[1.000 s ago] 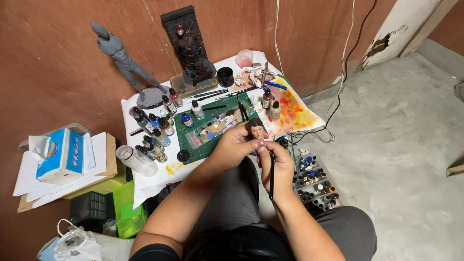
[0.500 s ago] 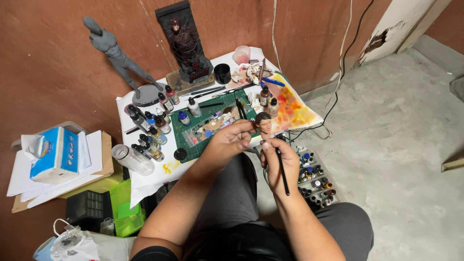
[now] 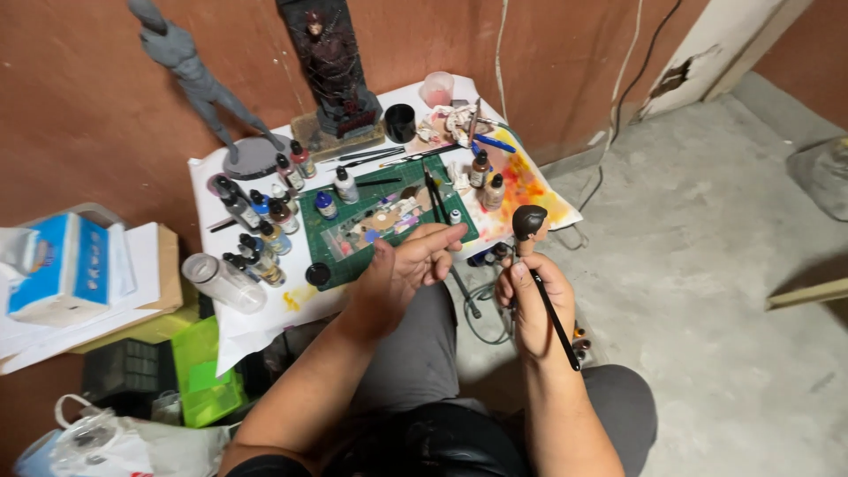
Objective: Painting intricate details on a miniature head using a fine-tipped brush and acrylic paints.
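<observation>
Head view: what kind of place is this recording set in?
Most likely a makeshift hobby corner for painting figures, on a bare concrete floor. A low table holds paint bottles and a green cutting mat, a grey figure stands behind, and the right hand holds a small model head and a brush.

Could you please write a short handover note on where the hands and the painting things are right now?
Right hand: closed on a small model head and a black brush.
Left hand: open, palm up, holding nothing, above the green cutting mat.
Paint bottles stand left of the mat; a grey figure and a dark statue lean on the wall.
Done and left: the head looks dark; its finish cannot be judged.
</observation>
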